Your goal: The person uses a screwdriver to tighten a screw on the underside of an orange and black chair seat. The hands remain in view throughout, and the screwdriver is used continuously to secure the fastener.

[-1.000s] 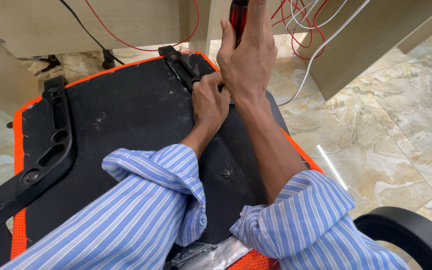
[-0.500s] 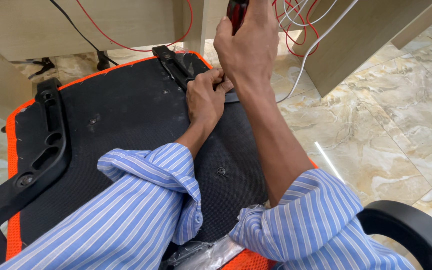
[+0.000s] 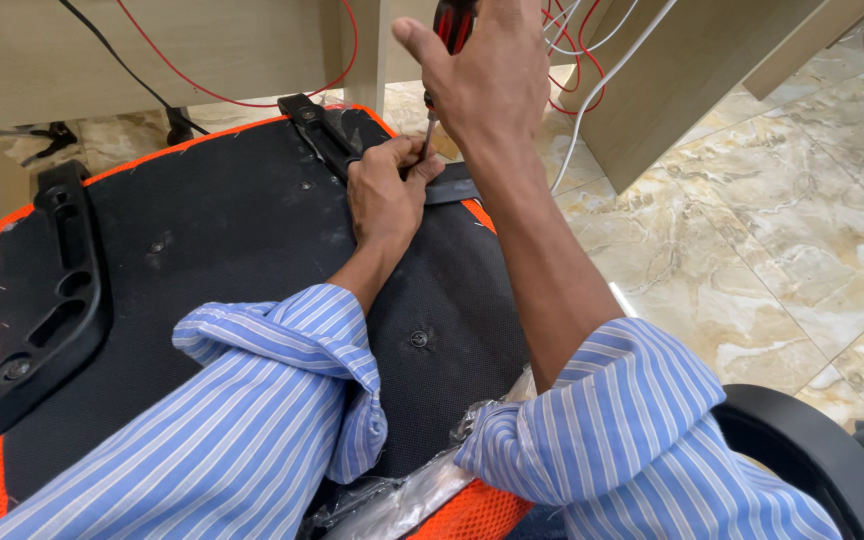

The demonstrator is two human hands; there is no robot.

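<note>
An upturned chair seat (image 3: pixel 222 240) with a black fabric underside and orange edging lies in front of me. My right hand (image 3: pixel 482 70) is closed around the red-and-black handle of a screwdriver (image 3: pixel 449 25), held upright with its shaft pointing down at a black armrest bracket (image 3: pixel 324 140) on the seat's far edge. My left hand (image 3: pixel 387 190) presses on that bracket beside the screwdriver tip, fingers curled over it. Both arms wear blue striped sleeves.
A second black armrest bracket (image 3: pixel 42 310) lies along the seat's left edge. Red, white and black cables (image 3: pixel 572 60) hang under a wooden desk (image 3: pixel 152 50) behind. Crinkled clear plastic (image 3: pixel 422 480) sits near my elbows. A black curved chair part (image 3: pixel 812 450) is at the lower right on the tiled floor.
The view has shifted slightly lower and left. Both hands stay at the bracket with the screwdriver upright; the right hand has turned a little on the handle.
</note>
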